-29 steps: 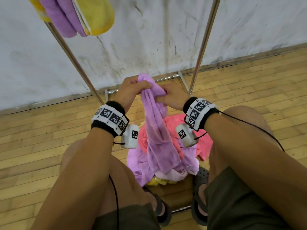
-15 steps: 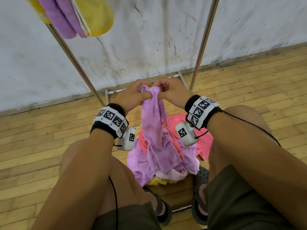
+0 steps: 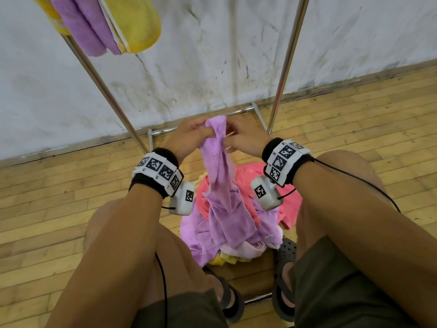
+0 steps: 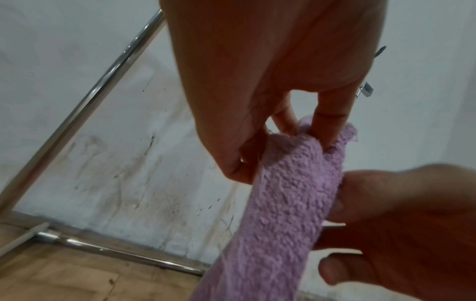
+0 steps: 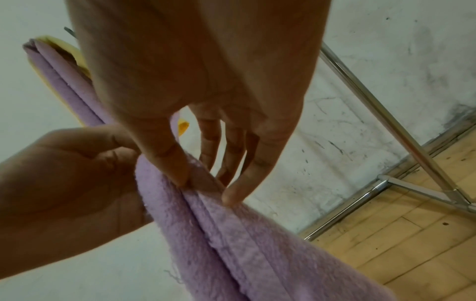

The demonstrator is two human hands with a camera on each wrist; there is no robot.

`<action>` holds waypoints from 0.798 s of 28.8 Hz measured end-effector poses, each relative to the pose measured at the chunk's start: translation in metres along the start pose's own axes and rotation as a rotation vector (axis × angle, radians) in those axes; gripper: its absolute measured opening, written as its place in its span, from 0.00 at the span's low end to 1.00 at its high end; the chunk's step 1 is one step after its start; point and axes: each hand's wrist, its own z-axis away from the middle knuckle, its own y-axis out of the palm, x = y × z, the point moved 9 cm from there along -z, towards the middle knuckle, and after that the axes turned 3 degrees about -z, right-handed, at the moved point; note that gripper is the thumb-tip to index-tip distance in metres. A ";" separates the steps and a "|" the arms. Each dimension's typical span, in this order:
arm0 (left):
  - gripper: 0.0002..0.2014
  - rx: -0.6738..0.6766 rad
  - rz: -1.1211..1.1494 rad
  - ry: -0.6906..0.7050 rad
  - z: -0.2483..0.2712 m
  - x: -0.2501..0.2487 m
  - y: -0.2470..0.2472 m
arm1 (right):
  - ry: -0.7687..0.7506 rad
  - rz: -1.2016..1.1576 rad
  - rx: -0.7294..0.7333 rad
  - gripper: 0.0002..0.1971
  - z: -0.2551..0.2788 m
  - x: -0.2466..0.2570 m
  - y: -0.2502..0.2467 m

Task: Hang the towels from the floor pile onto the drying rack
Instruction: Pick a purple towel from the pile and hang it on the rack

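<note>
terry cloth, soft and limp: the purple towel (image 3: 221, 185) looks light and will sag wherever we let go, so we would take it along its top edge, hands apart. it hangs bunched above the floor pile (image 3: 238, 223), lower end trailing on the heap. our left hand (image 3: 189, 138) and right hand (image 3: 246, 140) both pinch its top, close together. the drying rack (image 3: 287, 60) stands behind the pile; its top rail is cut off, and the towel's corners are lost in folds.
</note>
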 end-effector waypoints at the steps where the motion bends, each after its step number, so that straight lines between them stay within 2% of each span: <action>1: 0.07 -0.019 0.033 0.011 0.001 -0.002 -0.002 | 0.014 0.032 0.030 0.17 0.000 -0.003 0.004; 5: 0.05 -0.038 0.143 0.052 0.004 -0.009 -0.007 | 0.030 0.194 -0.037 0.06 -0.002 -0.012 -0.001; 9: 0.10 -0.043 0.107 -0.005 0.003 -0.004 -0.008 | 0.016 0.088 -0.166 0.08 -0.003 -0.007 -0.016; 13: 0.30 0.021 -0.026 -0.131 0.002 0.014 0.001 | -0.083 -0.081 -0.190 0.10 0.003 0.012 -0.019; 14: 0.31 0.058 -0.040 -0.134 0.002 0.016 0.005 | -0.101 -0.117 -0.181 0.11 0.005 0.015 -0.018; 16: 0.23 0.097 -0.064 -0.107 0.003 0.014 0.011 | -0.127 -0.153 -0.167 0.11 0.007 0.019 -0.017; 18: 0.14 0.065 -0.063 -0.081 0.003 0.009 0.008 | -0.114 -0.166 -0.172 0.11 0.006 0.018 -0.017; 23: 0.13 -0.046 0.064 -0.051 0.004 0.000 -0.001 | -0.003 0.019 -0.167 0.13 0.003 0.001 -0.016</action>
